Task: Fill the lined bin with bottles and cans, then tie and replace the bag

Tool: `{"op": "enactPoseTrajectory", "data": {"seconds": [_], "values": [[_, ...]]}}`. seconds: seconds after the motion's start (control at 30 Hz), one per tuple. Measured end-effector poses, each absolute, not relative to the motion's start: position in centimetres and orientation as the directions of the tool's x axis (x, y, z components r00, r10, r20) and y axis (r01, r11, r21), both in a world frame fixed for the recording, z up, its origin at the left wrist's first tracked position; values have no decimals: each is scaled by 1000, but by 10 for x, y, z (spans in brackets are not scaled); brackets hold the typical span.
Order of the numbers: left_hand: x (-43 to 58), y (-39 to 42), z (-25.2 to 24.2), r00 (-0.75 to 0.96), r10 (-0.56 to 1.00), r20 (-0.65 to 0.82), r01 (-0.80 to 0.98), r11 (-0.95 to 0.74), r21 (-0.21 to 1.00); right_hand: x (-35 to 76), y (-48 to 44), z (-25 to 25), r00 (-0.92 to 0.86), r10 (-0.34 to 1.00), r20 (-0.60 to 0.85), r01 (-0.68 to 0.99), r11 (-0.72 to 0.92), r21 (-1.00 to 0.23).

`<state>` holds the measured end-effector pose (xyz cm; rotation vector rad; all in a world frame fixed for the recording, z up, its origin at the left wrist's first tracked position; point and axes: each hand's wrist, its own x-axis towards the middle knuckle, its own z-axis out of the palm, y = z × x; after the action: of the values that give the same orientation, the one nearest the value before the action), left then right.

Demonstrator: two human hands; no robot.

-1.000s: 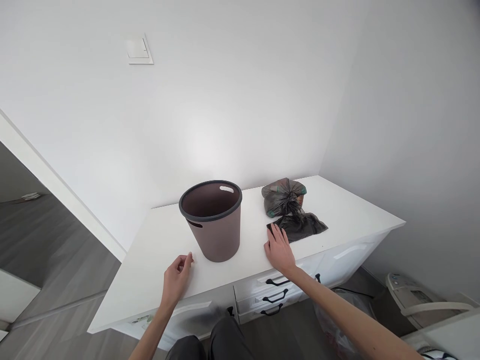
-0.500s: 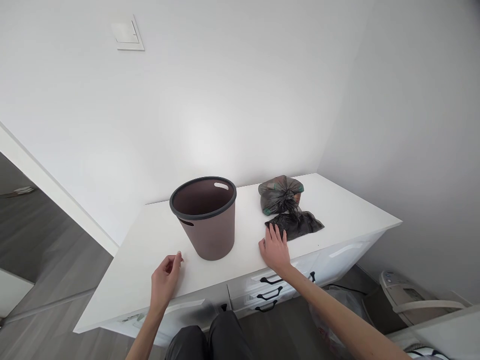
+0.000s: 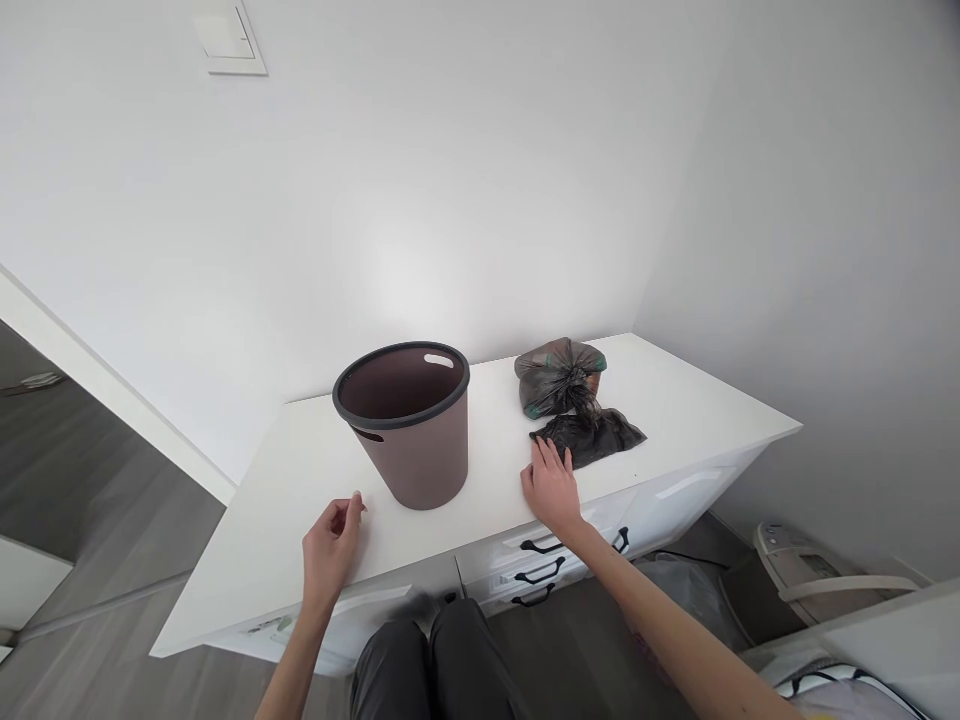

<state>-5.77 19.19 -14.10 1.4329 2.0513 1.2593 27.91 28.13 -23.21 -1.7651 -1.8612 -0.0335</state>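
Observation:
My left hand (image 3: 331, 542) rests on the white top in front of the bin, its fingers curled in and nothing showing in them. A brown waste bin (image 3: 431, 465) with a dark rim and cut-out handles stands upright just beyond it; no liner shows inside. To the right, my right hand (image 3: 553, 488) lies flat with fingers stretched out, the fingertips touching the near left edge of a black plastic bag (image 3: 592, 436). That flattened part joins a knotted, filled bundle (image 3: 551, 378) behind it, whose contents are only dimly seen through the film.
Both hands are over a white cabinet top (image 3: 697, 395) against the wall. Dark drawer handles (image 3: 540, 572) run along its front, close to my knees (image 3: 431, 650). At the lower right stands a beige appliance (image 3: 810, 575). A light switch (image 3: 229, 38) is on the wall.
The view has tilted and shifted slightly, so the bin and bag appear a little higher. Both hands keep nearly the same places and poses.

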Motion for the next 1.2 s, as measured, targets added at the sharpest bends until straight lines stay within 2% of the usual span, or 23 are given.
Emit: {"op": "enactPoseTrajectory", "data": {"seconds": [0.1,0.2,0.33,0.43,0.53,0.7,0.9,1.03,1.13,1.2], "values": [[-59,192,-140,-436,876,207,583,100,806,282,275,-224,31,918,396,881,162,-445],[-58,190,-139,-442,875,198,574,106,812,286,258,-207,45,939,342,750,195,-632],[-46,171,-130,-435,883,177,495,70,866,289,211,-164,69,979,191,421,145,-896],[-24,147,-117,-323,928,186,499,0,867,292,168,-121,86,996,14,158,0,-987],[5,127,-100,-186,953,241,545,-104,832,296,134,-83,51,993,-102,-10,-102,-995],[49,107,-60,7,919,395,585,-324,744,300,106,-47,0,998,-68,-145,-67,-987],[76,97,-27,293,890,349,631,-455,629,301,89,-23,5,1000,-25,-231,-23,-973],[70,101,-33,291,897,333,734,-432,523,308,85,-22,59,998,5,-225,18,-974],[59,103,-36,248,917,313,741,-387,548,315,86,-32,109,992,60,-145,76,-987],[53,100,-32,222,928,299,738,-361,570,318,86,-40,176,974,142,-22,148,-989]]}}
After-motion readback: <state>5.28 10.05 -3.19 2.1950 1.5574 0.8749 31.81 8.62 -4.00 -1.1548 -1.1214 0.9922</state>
